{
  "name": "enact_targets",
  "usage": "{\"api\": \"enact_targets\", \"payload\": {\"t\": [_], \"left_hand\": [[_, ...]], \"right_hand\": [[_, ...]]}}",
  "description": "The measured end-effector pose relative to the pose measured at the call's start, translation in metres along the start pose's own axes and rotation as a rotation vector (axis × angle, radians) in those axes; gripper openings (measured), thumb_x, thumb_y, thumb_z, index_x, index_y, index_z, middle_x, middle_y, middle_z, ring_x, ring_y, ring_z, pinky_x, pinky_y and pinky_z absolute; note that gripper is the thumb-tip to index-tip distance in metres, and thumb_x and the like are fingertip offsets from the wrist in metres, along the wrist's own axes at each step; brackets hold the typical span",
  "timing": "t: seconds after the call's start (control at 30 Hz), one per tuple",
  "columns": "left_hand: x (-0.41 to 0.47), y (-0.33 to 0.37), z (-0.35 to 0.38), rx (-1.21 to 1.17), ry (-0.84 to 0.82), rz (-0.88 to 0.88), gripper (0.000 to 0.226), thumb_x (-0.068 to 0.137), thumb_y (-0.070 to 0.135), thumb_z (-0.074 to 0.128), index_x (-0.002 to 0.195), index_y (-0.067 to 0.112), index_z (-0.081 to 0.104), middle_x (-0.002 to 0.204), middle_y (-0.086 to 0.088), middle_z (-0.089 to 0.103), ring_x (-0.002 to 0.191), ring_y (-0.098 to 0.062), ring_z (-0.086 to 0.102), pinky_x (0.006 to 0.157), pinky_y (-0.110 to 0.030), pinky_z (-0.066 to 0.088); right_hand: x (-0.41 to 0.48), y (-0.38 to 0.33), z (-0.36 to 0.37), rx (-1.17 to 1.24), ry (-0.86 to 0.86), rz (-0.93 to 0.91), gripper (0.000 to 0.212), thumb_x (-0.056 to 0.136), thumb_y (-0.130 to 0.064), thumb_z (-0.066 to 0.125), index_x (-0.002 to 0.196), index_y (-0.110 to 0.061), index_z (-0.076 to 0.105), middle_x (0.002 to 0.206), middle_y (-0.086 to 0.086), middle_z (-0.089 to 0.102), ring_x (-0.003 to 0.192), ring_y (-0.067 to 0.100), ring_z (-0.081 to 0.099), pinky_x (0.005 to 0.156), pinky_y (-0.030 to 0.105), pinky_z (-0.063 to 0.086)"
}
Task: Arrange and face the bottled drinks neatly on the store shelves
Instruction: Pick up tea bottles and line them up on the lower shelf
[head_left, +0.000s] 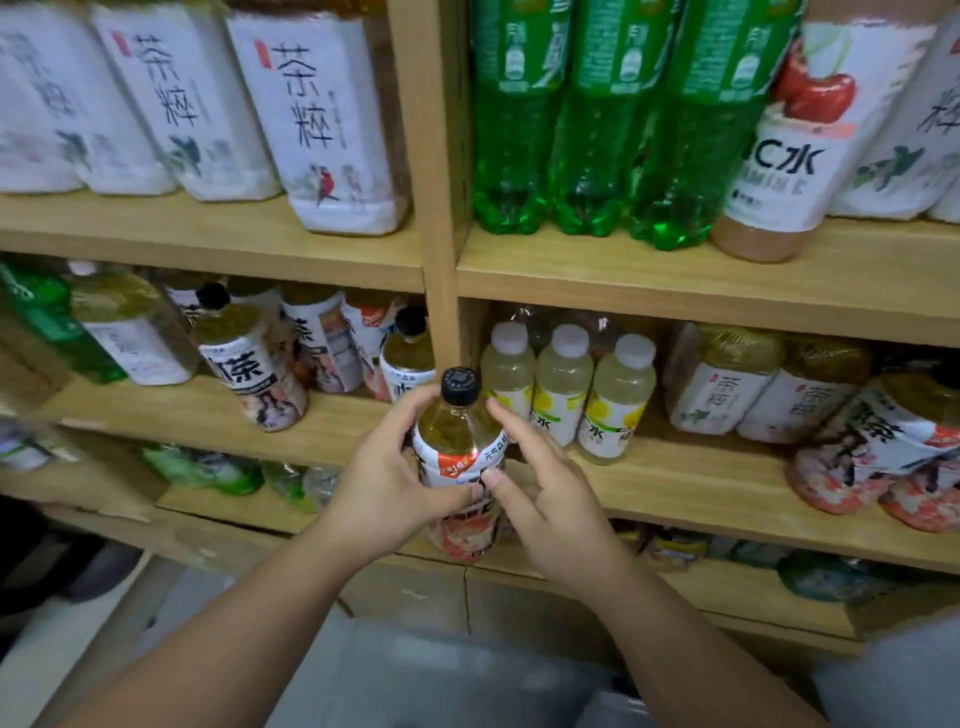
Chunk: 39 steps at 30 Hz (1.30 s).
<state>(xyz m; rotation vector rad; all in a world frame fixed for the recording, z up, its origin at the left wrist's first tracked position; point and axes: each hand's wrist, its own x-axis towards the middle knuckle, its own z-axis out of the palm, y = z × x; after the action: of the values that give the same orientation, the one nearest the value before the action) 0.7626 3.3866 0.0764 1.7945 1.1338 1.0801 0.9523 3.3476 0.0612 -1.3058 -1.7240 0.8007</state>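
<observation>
A tea bottle (456, 441) with a black cap, yellow liquid and a white-and-orange label stands upright in front of the middle shelf (675, 483). My left hand (384, 483) grips its left side, thumb across the label. My right hand (545, 499) holds its right side with thumb and fingertips, the other fingers spread. Behind it stand three pale lemon drink bottles (563, 384) with white caps. More black-capped tea bottles (249, 364) stand on the left half of that shelf.
A wooden upright (441, 208) divides the shelves. The top shelf holds white-labelled tea bottles (322, 114) on the left and green soda bottles (597, 119) on the right. Orange-labelled bottles (883, 447) lean at the right. Lower shelves hold more drinks.
</observation>
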Motion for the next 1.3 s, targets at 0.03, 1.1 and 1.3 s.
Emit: {"api": "enact_targets", "payload": {"t": [0.03, 1.1, 1.3], "left_hand": [[0.000, -0.006, -0.013, -0.005, -0.002, -0.007, 0.090, 0.065, -0.001, 0.093, 0.137, 0.034, 0.053, 0.128, 0.012, 0.067, 0.119, -0.011, 0.065, 0.095, -0.025, 0.055], [0.114, -0.134, -0.135, 0.054, -0.126, -0.127, 0.094, 0.073, 0.021, 0.092, 0.143, 0.052, 0.038, 0.104, 0.003, 0.073, 0.080, -0.017, 0.073, 0.079, -0.041, 0.064], [0.114, -0.134, -0.139, 0.099, -0.202, -0.127, 0.099, 0.078, 0.025, 0.088, 0.149, 0.054, 0.026, 0.143, 0.004, 0.058, 0.125, -0.026, 0.061, 0.100, -0.046, 0.056]], "right_hand": [[0.006, -0.006, 0.011, 0.026, 0.002, 0.005, 0.060, 0.104, -0.023, 0.059, 0.150, -0.052, 0.035, 0.147, -0.033, 0.037, 0.135, -0.019, 0.034, 0.101, 0.006, 0.040], [0.089, -0.050, 0.135, -0.441, 0.176, 0.347, 0.077, 0.104, -0.016, 0.054, 0.163, -0.036, 0.008, 0.170, -0.012, -0.015, 0.137, -0.015, 0.000, 0.094, -0.001, 0.021], [0.088, -0.045, 0.138, -0.431, 0.203, 0.332, 0.078, 0.104, -0.012, 0.054, 0.163, -0.035, 0.010, 0.170, -0.014, -0.015, 0.136, -0.016, -0.001, 0.085, -0.014, 0.018]]}}
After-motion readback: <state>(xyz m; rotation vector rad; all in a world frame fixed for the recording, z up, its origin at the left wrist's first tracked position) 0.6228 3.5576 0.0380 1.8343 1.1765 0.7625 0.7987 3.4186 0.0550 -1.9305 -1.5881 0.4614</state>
